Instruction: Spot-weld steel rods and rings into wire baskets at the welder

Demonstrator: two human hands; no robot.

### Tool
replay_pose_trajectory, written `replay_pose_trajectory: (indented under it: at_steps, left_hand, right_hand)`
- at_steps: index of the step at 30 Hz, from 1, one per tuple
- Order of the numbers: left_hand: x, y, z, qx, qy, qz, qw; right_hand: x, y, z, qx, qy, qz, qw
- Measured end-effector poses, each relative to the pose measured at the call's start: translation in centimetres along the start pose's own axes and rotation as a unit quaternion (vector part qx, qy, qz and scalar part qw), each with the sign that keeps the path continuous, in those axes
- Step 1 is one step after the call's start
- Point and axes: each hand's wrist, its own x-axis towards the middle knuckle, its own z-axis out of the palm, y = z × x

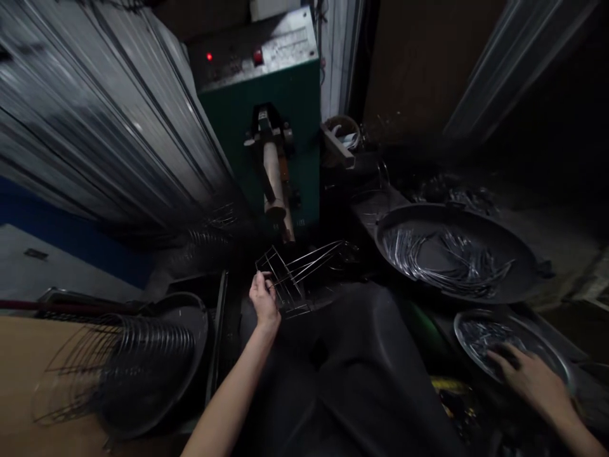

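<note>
My left hand is closed on a small wire frame in front of the green machine. Long thin wires run from the frame toward the right, below the machine's rod-like arm. At the lower right, my right hand reaches over a round metal tray of small metal pieces. Its fingers are bent at the pieces, and blur and shadow hide whether they hold any.
A wide dark pan of bent metal wires lies at the right. At the lower left, a row of round wire racks leans in a dark basin. Corrugated metal sheeting stands at the left.
</note>
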Motion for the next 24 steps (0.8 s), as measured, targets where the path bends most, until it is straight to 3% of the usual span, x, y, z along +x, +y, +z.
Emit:
replay_pose_trajectory:
  at_steps: [3, 6, 8, 11, 13, 16, 20, 24]
  left_hand:
    - [0.4, -0.6, -0.2, 0.003, 0.021, 0.016, 1.000]
    - [0.5, -0.9, -0.9, 0.014, 0.038, 0.037, 0.999]
    - [0.4, -0.8, -1.4, 0.019, 0.038, 0.044, 0.998]
    - [0.6, -0.6, -1.8, 0.019, 0.038, 0.055, 0.998]
    - [0.8, -0.5, -2.0, 0.014, 0.043, 0.062, 0.997]
    - [1.2, -0.3, -2.0, 0.000, 0.059, 0.062, 0.996]
    - [1.5, -0.3, -2.2, -0.019, 0.065, 0.055, 0.996]
    - [1.7, -0.5, -2.4, -0.026, 0.070, 0.049, 0.996]
  right_hand:
    - [-0.8, -1.1, -0.2, -0.049, 0.066, 0.011, 0.997]
    - [-2.0, -2.9, -0.1, -0.038, 0.141, 0.079, 0.986]
    - [-3.0, -4.8, 0.5, 0.003, 0.146, 0.104, 0.984]
    - [-5.0, -8.5, 2.8, 0.171, 0.039, 0.087, 0.981]
    - [-6.7, -11.4, 5.2, 0.278, -0.078, 0.059, 0.956]
    - [-9.3, -16.2, 9.6, 0.337, -0.212, 0.017, 0.917]
    - [-12.3, -22.4, 15.3, 0.332, -0.282, -0.044, 0.899]
    - [-13.8, -26.8, 18.9, 0.364, -0.303, -0.065, 0.878]
